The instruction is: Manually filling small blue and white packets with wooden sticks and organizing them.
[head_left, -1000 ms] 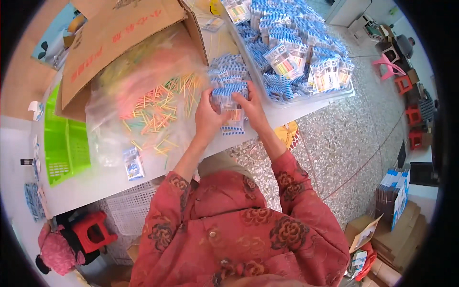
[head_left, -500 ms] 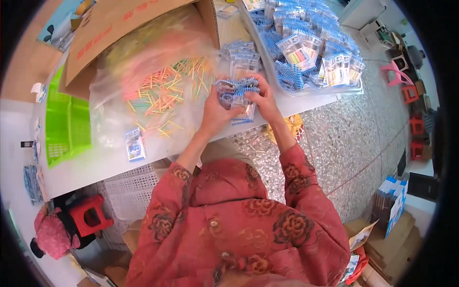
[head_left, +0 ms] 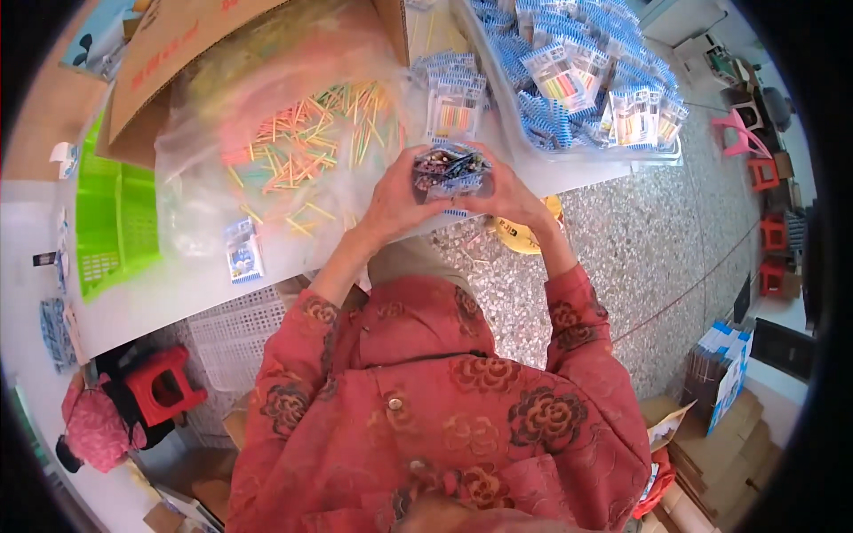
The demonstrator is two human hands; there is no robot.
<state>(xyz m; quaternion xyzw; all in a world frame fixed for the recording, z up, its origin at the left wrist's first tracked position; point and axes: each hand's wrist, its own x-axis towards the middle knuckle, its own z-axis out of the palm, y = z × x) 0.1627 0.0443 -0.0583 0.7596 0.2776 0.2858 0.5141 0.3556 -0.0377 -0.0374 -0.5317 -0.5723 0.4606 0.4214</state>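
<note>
At the table's front edge, both my hands close around a bundle of small blue-and-white plastic packets [head_left: 451,173], seen edge-on. My left hand [head_left: 393,202] grips its left side, and my right hand [head_left: 514,194] grips the right, thumbs toward me. What lies inside the bundle is too small to make out. Just beyond it lie more packets [head_left: 458,111] with coloured sticks showing through. Left of my hands, loose thin pink, yellow and green sticks [head_left: 302,147] are scattered on a clear plastic bag [head_left: 200,213]. A single packet [head_left: 243,251] lies apart near the front edge.
A clear tub [head_left: 613,158] heaped with packets stands at the right back. An open cardboard box [head_left: 258,18] is behind the sticks, with a green basket [head_left: 120,213] to its left. Below are a white crate [head_left: 240,338], a red stool [head_left: 164,384] and a person in pink [head_left: 98,431].
The bundle has turned so its edges face up, and both hands have spread to clasp its two sides. Earlier, the blue crimped ends showed between my fingers.
</note>
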